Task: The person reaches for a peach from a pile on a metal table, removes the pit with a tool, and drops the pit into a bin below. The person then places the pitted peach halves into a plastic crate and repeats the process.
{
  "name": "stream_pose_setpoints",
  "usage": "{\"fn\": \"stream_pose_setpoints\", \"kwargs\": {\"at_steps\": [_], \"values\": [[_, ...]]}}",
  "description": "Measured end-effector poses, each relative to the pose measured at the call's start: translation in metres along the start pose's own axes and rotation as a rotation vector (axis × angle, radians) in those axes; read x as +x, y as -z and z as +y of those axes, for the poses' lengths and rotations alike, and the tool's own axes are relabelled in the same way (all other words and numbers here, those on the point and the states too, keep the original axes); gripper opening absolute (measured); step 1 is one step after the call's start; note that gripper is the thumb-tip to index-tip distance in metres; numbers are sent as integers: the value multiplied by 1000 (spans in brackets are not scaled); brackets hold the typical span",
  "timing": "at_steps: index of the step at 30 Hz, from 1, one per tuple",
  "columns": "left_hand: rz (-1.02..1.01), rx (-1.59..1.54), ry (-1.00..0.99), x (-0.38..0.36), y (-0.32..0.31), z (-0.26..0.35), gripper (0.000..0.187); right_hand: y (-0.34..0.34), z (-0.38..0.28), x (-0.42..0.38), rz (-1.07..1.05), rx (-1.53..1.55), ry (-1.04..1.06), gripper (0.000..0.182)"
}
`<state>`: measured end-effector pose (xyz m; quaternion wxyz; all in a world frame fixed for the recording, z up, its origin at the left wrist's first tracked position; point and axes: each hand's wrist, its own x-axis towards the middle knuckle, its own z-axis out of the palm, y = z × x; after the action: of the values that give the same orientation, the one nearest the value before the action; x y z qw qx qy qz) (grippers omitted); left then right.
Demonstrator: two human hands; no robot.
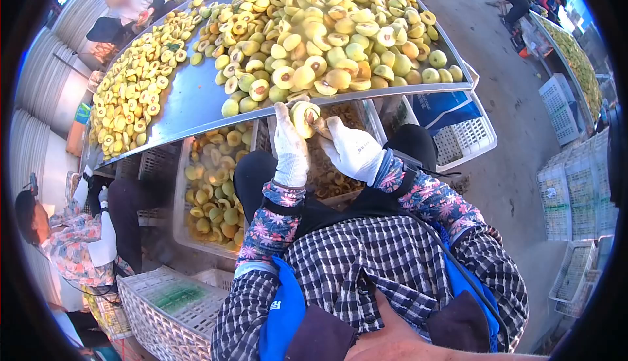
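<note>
My left hand (291,148), in a white glove, is closed around a cut yellow-green stone fruit (303,117) at the near edge of the metal table. Facing it, my right hand (353,150), also gloved, has its thumb and fingers pinched together against the fruit's right side. A small brownish thing shows at those fingertips, too small to tell what it is. Just beyond both hands lies a heap of stone fruit (314,40), some whole and many halved with brown centres. Below my hands, a crate of brown pieces (333,158) sits between my knees.
The metal table (190,99) has a raised front rim. A crate of fruit (216,191) stands by my left knee, a white crate (487,135) by my right. A co-worker (78,236) sits at left, another person (131,7) beyond. Stacked crates (575,184) stand at right.
</note>
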<state>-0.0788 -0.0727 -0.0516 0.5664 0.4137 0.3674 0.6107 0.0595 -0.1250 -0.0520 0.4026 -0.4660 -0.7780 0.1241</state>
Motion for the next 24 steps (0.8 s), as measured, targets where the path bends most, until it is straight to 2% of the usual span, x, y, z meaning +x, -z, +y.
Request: {"fn": "stream_pose_setpoints", "kwargs": {"at_steps": [1, 2, 4, 7, 9, 11, 12, 13, 15, 16, 17, 19, 20, 24], "values": [[3, 48, -13, 0, 2, -5, 60, 0, 1, -2, -51, -18, -21, 38], [0, 49, -10, -1, 1, -8, 60, -2, -2, -2, -57, 85, -80, 35], [80, -25, -144, -3, -3, -12, 61, -10, -13, 0, -40, 323, -198, 29], [81, -167, -89, -11, -16, 3, 62, -5, -16, 3, 17, 304, -118, 29], [48, -95, -100, -4, -10, 1, 63, -2, -14, 4, 34, 286, -133, 30], [-175, -58, -52, 0, -7, 5, 66, 5, -11, 4, 41, 217, -122, 30], [-213, 104, -75, 2, -4, 11, 68, 2, -3, 3, 51, 194, -69, 29], [-209, 100, -72, 4, -1, 16, 68, 6, 2, 1, 45, 192, -71, 29], [-354, 211, 231, 6, 6, 30, 69, 19, 5, 3, -27, -24, 24, 29], [-382, 289, 394, 4, 10, 44, 61, 22, 8, 2, -36, -38, 46, 30], [-376, 284, 393, 4, 11, 39, 61, 23, 7, 1, -43, -38, 50, 30], [-328, -353, 392, 5, 13, 24, 52, 25, 4, -1, 27, 185, -68, 29], [-318, -486, 365, 4, 14, 24, 52, 25, 4, -3, 31, 171, -116, 28], [-359, -622, 319, 0, 11, 27, 54, 25, -1, -5, 15, 150, -126, 27]]}}
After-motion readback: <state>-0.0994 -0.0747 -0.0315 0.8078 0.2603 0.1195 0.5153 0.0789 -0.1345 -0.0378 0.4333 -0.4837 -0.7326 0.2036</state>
